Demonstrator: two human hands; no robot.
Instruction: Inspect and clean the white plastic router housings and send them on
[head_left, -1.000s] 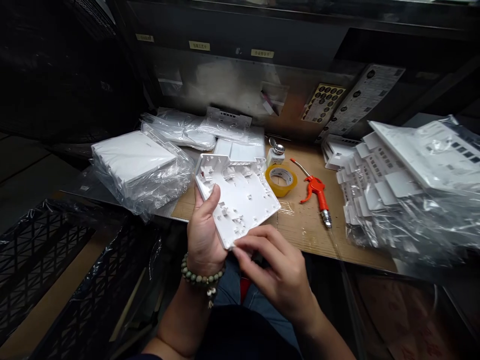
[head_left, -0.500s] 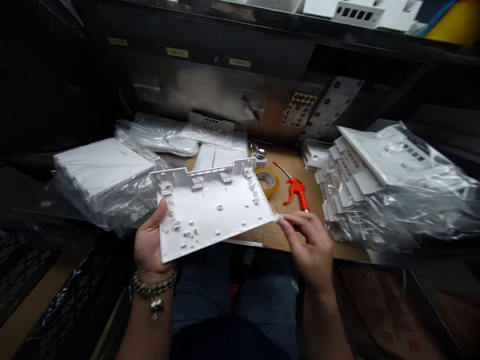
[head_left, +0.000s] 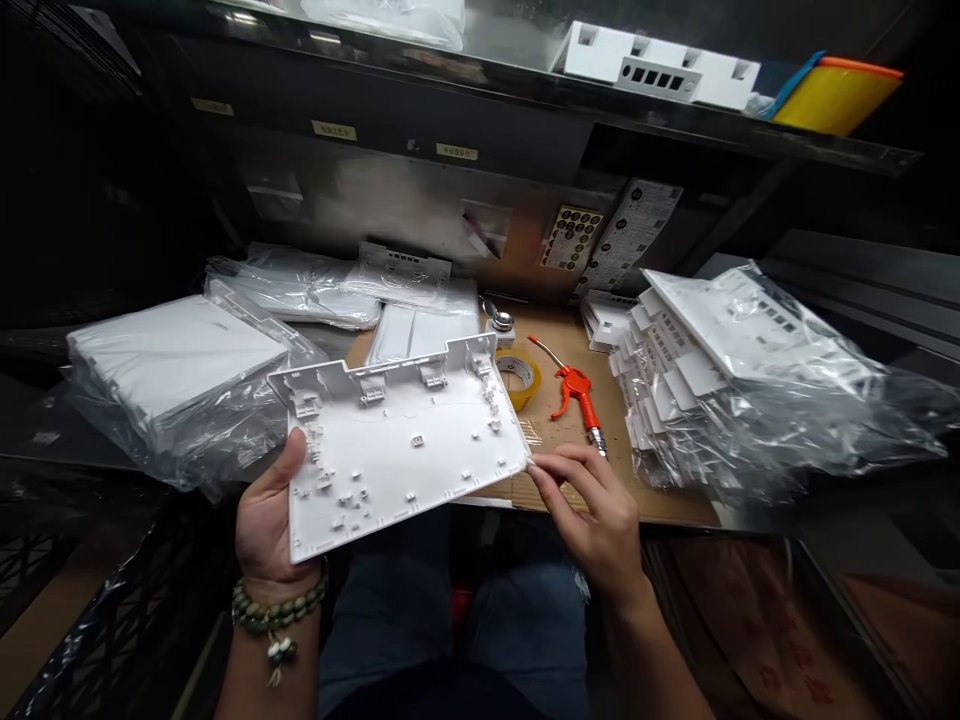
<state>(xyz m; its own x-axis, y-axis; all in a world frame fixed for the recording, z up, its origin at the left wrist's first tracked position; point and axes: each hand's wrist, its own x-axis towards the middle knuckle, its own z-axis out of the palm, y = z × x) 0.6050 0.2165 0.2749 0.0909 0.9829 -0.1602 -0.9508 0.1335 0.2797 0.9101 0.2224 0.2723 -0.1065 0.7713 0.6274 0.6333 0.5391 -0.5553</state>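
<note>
A white plastic housing cover (head_left: 442,470) is held tilted over my lap, its inner side with clips and small posts facing me. My left hand (head_left: 264,520) grips its left edge, thumb over the rim and the other fingers hidden beneath. At the lower right corner, my right hand (head_left: 596,515) pinches with thumb and forefinger; whether something small is also between the fingertips, I cannot make out. Just beyond the cover lie a roll of yellow tape (head_left: 531,380) and a red air blow gun (head_left: 576,392) on cardboard (head_left: 547,490).
Bagged white covers (head_left: 172,355) are piled on the left, and a tall stack of bagged covers (head_left: 720,340) leans on the right. More white panels (head_left: 427,325) lie behind. Overhead runs a shelf (head_left: 510,95) carrying a white housing (head_left: 630,60) and a yellow container (head_left: 836,95).
The view has tilted up and shifted right, showing more of the shelf. Both hands still hold the cover; the whitish bit seen at my right fingertips is no longer distinct.
</note>
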